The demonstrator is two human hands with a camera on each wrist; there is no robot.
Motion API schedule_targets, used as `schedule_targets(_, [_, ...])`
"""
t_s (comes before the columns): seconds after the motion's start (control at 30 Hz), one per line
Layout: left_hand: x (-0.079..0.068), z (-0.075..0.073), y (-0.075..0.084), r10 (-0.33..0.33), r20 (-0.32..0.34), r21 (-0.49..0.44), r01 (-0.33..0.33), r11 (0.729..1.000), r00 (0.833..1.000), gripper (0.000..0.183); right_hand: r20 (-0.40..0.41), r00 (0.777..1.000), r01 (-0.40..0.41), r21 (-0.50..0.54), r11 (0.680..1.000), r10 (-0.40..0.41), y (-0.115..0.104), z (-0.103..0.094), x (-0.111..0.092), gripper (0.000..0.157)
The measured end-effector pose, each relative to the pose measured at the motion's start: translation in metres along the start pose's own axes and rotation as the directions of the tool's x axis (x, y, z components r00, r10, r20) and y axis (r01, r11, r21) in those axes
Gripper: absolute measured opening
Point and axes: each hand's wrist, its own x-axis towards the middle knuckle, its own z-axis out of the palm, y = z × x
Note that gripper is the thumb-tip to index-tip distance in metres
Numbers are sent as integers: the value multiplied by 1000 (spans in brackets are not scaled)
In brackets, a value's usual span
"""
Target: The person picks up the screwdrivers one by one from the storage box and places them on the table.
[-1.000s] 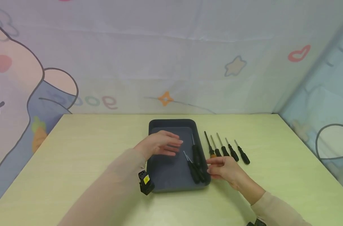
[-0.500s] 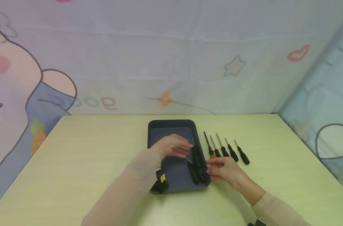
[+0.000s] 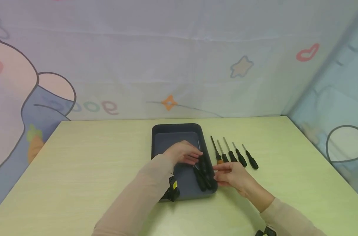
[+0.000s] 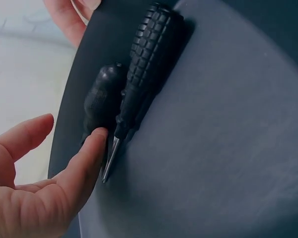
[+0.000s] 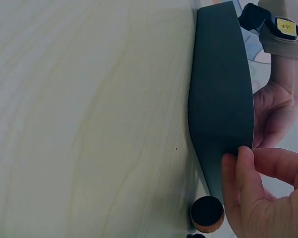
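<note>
The left hand (image 3: 183,153) reaches over the dark tray (image 3: 167,139) with its fingers loosely extended and the thumb spread away from them; one fingertip lies at a rounded black handle (image 4: 107,91), though whether it presses on it or only passes in front is hard to tell. Beside that handle, in the left wrist view, lies a ridged handle (image 4: 150,49) with a short bright shaft. The right hand (image 3: 233,177) pinches the tray's right rim near its closer end, with fingers against the outer wall. Inside the tray, along the right side, lie at least three black-handled screwdrivers (image 3: 200,179); two have their handles toward the person, and the one farther up is partly covered by the left hand. The tray sits on a pale worktop (image 3: 93,157). Just to the right of it, five more screwdrivers (image 3: 232,156) lie in a row, shafts pointing away from the person. The one closest to the tray has orange on its handle, and its round end (image 5: 207,214) shows near the right hand's fingers. A black device (image 3: 171,190) with a yellow label is worn on the left wrist, over a beige sleeve (image 3: 134,200). Behind the worktop hangs a printed cloth (image 3: 123,65) with a star and a heart.
</note>
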Motion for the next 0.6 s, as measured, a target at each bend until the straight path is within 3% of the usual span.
schedule_targets(0.23, [2, 4, 1, -31, -36, 16, 32, 999, 999, 39, 5, 1000, 1, 3, 1000, -1, -1, 1, 0, 37])
schedule_targets(0.43, [3, 9, 2, -15, -27, 55, 16, 998, 1000, 40, 6, 1000, 2, 8, 1000, -2, -1, 0, -2, 38])
schedule_targets(0.6, [7, 14, 0, 47, -31, 99, -44, 994, 998, 67, 5, 1000, 3, 13, 1000, -3, 0, -1, -3, 38])
